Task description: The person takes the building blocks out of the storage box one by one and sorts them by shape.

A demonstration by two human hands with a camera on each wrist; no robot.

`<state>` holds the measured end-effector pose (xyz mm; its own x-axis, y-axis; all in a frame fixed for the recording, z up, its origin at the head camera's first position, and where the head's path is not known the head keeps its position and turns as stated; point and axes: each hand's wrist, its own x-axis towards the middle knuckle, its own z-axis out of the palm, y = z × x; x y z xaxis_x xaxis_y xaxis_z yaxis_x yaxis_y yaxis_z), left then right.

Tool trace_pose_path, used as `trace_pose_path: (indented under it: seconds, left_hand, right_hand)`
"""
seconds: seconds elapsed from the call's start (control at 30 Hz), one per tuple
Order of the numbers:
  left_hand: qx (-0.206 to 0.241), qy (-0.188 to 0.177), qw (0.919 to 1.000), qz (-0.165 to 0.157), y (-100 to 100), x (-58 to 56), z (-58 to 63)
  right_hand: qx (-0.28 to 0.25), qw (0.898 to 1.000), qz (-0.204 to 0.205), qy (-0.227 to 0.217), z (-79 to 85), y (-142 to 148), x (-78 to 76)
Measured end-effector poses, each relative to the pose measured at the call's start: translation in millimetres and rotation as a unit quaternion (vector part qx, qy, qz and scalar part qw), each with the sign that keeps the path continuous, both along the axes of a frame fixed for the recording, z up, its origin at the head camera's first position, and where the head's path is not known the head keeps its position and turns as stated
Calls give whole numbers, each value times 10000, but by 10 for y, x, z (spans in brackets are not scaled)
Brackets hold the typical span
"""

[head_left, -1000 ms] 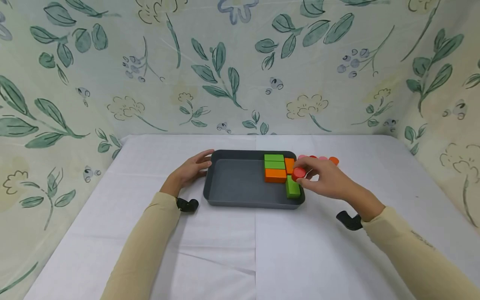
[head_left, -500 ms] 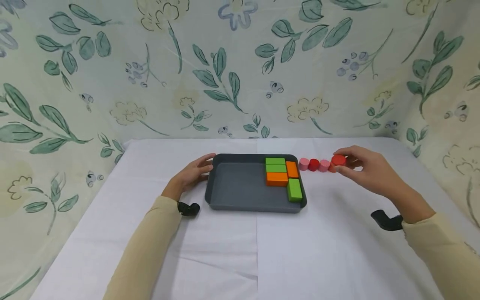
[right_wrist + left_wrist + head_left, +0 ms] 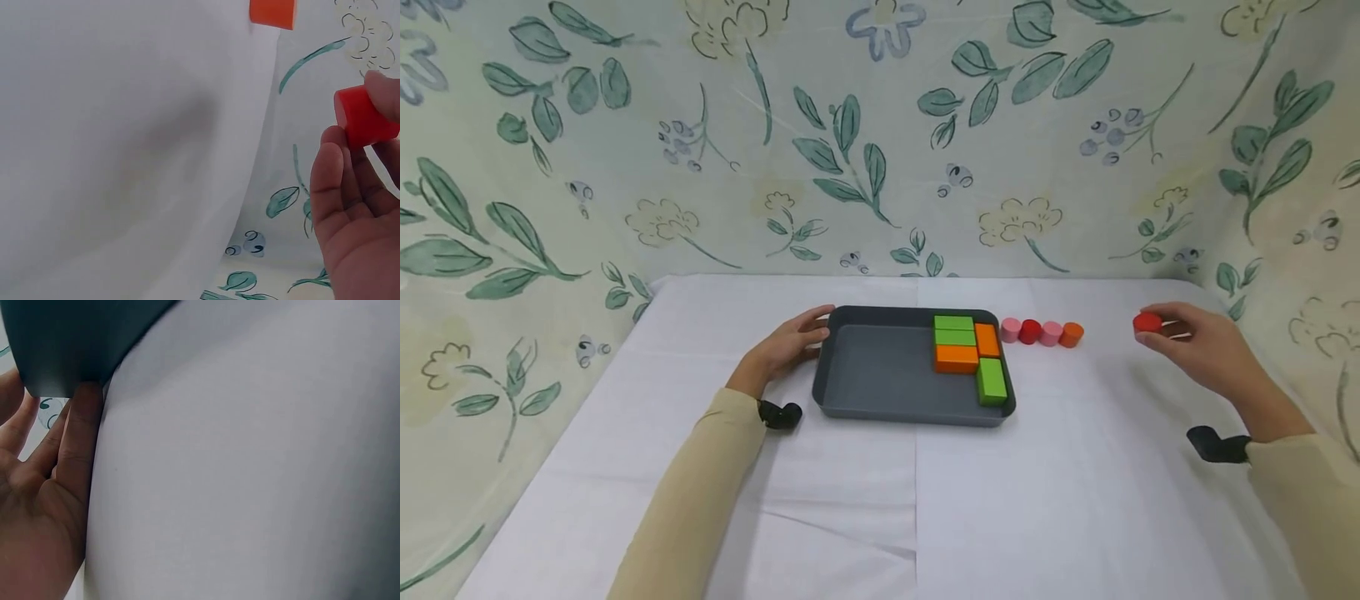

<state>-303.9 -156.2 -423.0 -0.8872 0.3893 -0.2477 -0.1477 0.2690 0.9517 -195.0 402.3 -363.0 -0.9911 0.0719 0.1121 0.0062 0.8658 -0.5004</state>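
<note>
My right hand (image 3: 1213, 354) pinches a red cylinder block (image 3: 1147, 322) between thumb and fingers above the right part of the table. In the right wrist view the same red cylinder (image 3: 362, 119) lies between the thumb and fingertips. At the grey tray (image 3: 880, 375), my left hand (image 3: 781, 346) touches the left end with fairly straight fingers; the left wrist view shows those fingertips (image 3: 86, 397) against the tray's wall. Along the tray's right side sit green blocks (image 3: 991, 382) and orange blocks (image 3: 957, 359).
Just right of the tray stands a row of cylinders: pink (image 3: 1011, 330), red (image 3: 1031, 332), pink (image 3: 1051, 334) and orange (image 3: 1072, 335). A white cloth (image 3: 1000, 500) covers the table. Floral fabric (image 3: 880, 167) hangs behind and at both sides.
My right hand has carried the red cylinder rightward from over the tray's right side, past the row of cylinders. That row is now uncovered. My left hand stays at the tray.
</note>
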Motion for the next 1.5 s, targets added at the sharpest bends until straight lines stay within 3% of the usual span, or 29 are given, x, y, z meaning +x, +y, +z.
trace_pose_path:
  seconds: [0.23,0.57,0.93,1.2,1.5]
  left_hand:
    - [-43,-24,10000,19,-17,-10,4]
    - [-1,35,10000,-1,-35,-4,1]
    - [-66,-7,10000,45,-12,5,21]
    - [-28,-63,9999,90,-19,2,7]
    - [-41,-58,10000,63,-8,-10,-4]
  right_hand:
    - [-176,9979,-59,-627,-160,41,-144]
    - [-355,9926,162,-1152,-207,-116,-393]
    - [-699,9811,127,-1801,-255,-92,-503]
    - [-843,9768,-70,-1966,-349,-97,-571]
    - [-963,9725,-92,-2119,-351,-154,-540]
